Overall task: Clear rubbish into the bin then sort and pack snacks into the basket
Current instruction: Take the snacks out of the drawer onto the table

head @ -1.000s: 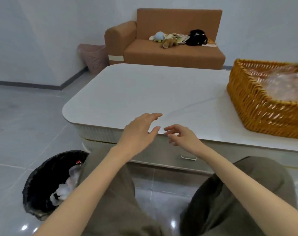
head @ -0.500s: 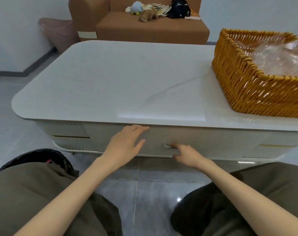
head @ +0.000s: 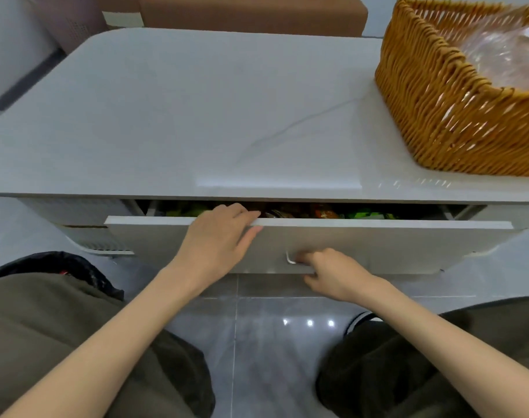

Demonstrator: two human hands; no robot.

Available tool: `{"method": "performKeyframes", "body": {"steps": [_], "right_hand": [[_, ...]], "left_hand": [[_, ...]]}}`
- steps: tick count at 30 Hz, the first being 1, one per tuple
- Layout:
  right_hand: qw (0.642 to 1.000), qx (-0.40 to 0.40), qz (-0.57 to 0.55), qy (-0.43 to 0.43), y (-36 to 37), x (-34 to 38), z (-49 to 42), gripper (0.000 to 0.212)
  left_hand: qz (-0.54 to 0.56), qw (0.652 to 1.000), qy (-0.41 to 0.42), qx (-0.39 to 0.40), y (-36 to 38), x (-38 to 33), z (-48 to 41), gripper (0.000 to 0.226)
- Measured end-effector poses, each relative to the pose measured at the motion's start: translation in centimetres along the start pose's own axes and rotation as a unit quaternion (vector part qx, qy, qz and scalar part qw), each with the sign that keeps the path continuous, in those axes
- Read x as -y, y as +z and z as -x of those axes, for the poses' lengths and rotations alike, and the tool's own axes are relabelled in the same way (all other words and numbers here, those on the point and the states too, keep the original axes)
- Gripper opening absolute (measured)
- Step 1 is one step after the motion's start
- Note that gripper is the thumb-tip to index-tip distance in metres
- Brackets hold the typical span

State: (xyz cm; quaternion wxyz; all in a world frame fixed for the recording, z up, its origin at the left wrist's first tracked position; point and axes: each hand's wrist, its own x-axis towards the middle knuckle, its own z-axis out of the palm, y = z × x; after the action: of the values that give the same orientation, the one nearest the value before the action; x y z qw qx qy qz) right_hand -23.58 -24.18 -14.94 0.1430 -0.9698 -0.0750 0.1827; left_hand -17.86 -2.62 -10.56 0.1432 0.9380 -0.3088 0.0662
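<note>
Snacks [head: 320, 211] colourful, in drawer [head: 377, 247] (ajar) | left hand [head: 218, 238] grips its edge | right hand [head: 334, 273] pinches handle [head: 289, 258]

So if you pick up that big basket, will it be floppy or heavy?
Probably stiff: the basket is tightly woven with straight walls. Likely light for its size, since only crinkly clear plastic shows inside. It looks wide and sits flat on the table, so it should slide rather than tip.

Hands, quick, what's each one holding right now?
Left hand: grips the top edge of the drawer.
Right hand: curled round the drawer handle.
</note>
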Motion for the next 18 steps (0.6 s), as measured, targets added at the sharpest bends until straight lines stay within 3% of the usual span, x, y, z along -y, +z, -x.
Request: {"method": "performKeyframes", "body": {"steps": [2, 6, 10, 15, 18], "right_hand": [[0.999, -0.024, -0.023, -0.039, -0.9, 1.2, 0.8, 0.034], [0.964, -0.1, -0.227, -0.1, -3.7, 3.3, 2.1, 0.023], [0.917, -0.204, -0.333, -0.078, -5.8, 3.0, 2.3, 0.009], [0.964, -0.189, -0.184, -0.026, -5.3, -0.3, 1.7, 0.028], [0.983, -0.123, -0.134, -0.013, -4.9, -1.7, 1.3, 0.039]], "left_hand": [[0.036, 0.998, -0.053, 0.017, -0.6, 0.2, -0.2, 0.038], [0.023, 0.995, -0.098, -0.002, -0.5, 0.3, -0.5, 0.047], [0.01, 0.993, -0.117, 0.025, -0.2, 0.2, -0.6, 0.051], [0.094, 0.975, -0.139, 0.145, -0.5, 0.8, 0.0, 0.036], [0.137, 0.957, -0.138, 0.215, -0.4, 0.7, 0.2, 0.034]]}}
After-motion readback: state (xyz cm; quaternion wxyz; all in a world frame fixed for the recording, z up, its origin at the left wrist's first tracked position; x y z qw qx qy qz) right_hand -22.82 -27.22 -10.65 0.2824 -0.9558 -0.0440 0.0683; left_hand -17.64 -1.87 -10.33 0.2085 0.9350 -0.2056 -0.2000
